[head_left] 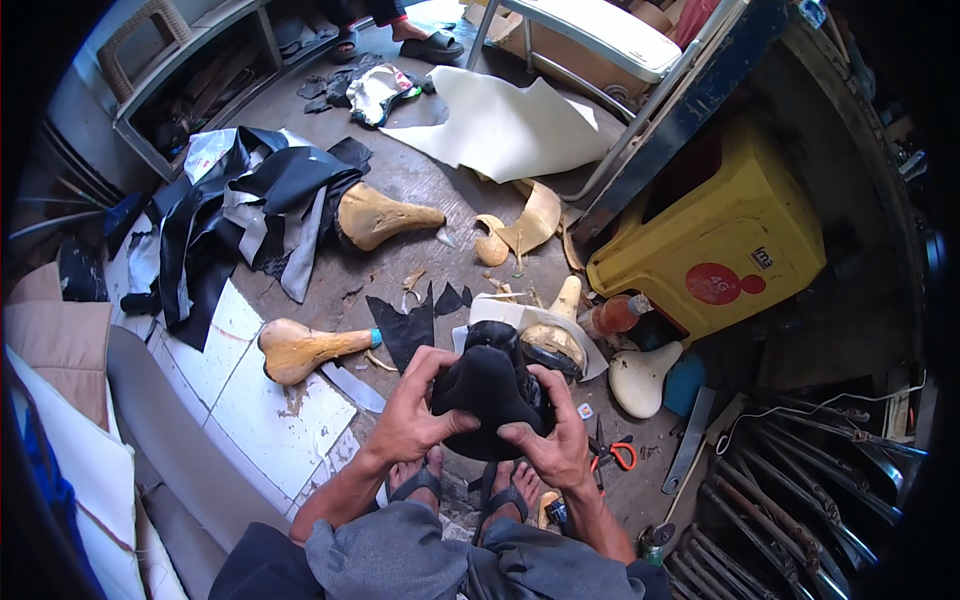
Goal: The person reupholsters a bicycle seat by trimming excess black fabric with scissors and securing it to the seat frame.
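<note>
My left hand (pixel 425 410) and my right hand (pixel 550 430) grip a black saddle-shaped piece (pixel 485 395) from either side, thumbs over its top, between my knees and above my sandalled feet. Just beyond it lie a pale saddle form with a dark base (pixel 555 340) on white sheet scraps and some black offcuts (pixel 410 330). A cream saddle (pixel 635 380) rests to the right, near orange-handled scissors (pixel 623 456). A tan saddle form with a teal tip (pixel 300 345) lies to the left, another tan form (pixel 380 217) farther back.
Black fabric scraps (pixel 210 250) pile at the left. A white sheet (pixel 500 120) lies at the back, near another person's feet (pixel 425 48). A yellow plastic stool (pixel 740 230) on its side, a bottle (pixel 610 315) and metal bars (pixel 770 500) occupy the right. A padded grey piece (pixel 170 480) is at lower left.
</note>
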Demonstrator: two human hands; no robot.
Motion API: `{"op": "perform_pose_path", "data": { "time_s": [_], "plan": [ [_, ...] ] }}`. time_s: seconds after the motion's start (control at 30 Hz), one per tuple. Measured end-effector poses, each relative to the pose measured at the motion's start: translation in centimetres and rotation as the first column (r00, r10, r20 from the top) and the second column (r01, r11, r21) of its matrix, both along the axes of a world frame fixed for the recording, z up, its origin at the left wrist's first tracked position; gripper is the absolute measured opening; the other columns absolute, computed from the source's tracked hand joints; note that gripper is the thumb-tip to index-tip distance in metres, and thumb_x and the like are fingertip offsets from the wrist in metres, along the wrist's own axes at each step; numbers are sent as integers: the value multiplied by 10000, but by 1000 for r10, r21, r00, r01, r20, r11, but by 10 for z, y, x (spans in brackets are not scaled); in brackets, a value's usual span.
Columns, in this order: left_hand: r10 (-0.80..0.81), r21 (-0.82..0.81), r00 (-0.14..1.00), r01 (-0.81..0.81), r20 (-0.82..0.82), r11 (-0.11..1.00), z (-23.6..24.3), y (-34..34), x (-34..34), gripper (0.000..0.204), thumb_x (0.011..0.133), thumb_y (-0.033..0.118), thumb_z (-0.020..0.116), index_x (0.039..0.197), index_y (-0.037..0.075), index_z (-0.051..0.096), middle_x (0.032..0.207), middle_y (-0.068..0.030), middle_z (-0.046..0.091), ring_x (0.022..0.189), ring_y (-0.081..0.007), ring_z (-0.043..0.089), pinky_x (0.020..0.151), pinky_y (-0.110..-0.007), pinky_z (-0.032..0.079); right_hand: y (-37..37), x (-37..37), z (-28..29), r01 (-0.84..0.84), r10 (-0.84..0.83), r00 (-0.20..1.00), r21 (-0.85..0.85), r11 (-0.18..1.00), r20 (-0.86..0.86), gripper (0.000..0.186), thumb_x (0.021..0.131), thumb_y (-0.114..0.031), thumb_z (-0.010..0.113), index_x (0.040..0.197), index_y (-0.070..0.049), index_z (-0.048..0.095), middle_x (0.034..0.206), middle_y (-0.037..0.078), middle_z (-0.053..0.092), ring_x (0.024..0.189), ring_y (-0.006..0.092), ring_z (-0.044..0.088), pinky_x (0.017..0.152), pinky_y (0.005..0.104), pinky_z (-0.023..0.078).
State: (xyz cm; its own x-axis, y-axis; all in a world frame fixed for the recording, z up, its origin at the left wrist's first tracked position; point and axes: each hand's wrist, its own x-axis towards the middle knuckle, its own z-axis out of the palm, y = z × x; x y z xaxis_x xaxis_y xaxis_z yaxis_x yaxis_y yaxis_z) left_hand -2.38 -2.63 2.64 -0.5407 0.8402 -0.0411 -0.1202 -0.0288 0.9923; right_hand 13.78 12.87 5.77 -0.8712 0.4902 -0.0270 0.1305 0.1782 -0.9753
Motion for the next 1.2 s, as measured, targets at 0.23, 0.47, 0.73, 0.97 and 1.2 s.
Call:
{"op": "perform_pose_path", "data": {
  "time_s": [0.23,0.47,0.73,0.97,1.2],
  "plan": [
    [-70,-1,997,70,-17,998,15,-3,-7,672,745,310,922,1257,24,593,1152,-88,497,1132,-216,553,942,-323,474,-3,1,8,8,-14,999,159,987,35,741,859,-401,823,1387,19,515,1208,159,580,1102,280,599,978,373,467],
    [104,-37,990,-108,-94,993,-2,-5,13,539,757,295,917,1095,35,588,992,-46,476,876,-154,501,755,-300,426,-9,-2,4,99,-96,995,315,944,-26,637,861,-318,832,1321,22,552,1134,192,599,1027,333,639,893,405,515],
    [99,-33,995,-100,-24,994,-7,-4,10,521,756,234,917,1120,53,591,998,-25,516,924,-128,518,809,-290,443,-6,4,7,114,-128,989,171,979,77,651,818,-339,862,1288,12,578,1075,151,603,997,280,627,882,362,497],
    [-271,-124,956,284,108,951,26,-21,-15,608,703,143,897,1204,40,567,1133,-49,594,1099,-166,579,1001,-332,451,-1,11,20,-124,125,992,177,976,4,683,766,-267,888,1325,-35,570,1093,160,615,1047,330,604,926,428,477],
    [-304,24,872,338,-384,941,32,-30,-14,447,739,75,843,1084,73,559,1012,-70,602,1017,-289,623,1103,-495,413,-5,18,14,-206,294,933,360,910,-209,693,678,-142,884,1272,-25,547,1097,162,607,1016,367,602,914,465,471]
  ]
}}
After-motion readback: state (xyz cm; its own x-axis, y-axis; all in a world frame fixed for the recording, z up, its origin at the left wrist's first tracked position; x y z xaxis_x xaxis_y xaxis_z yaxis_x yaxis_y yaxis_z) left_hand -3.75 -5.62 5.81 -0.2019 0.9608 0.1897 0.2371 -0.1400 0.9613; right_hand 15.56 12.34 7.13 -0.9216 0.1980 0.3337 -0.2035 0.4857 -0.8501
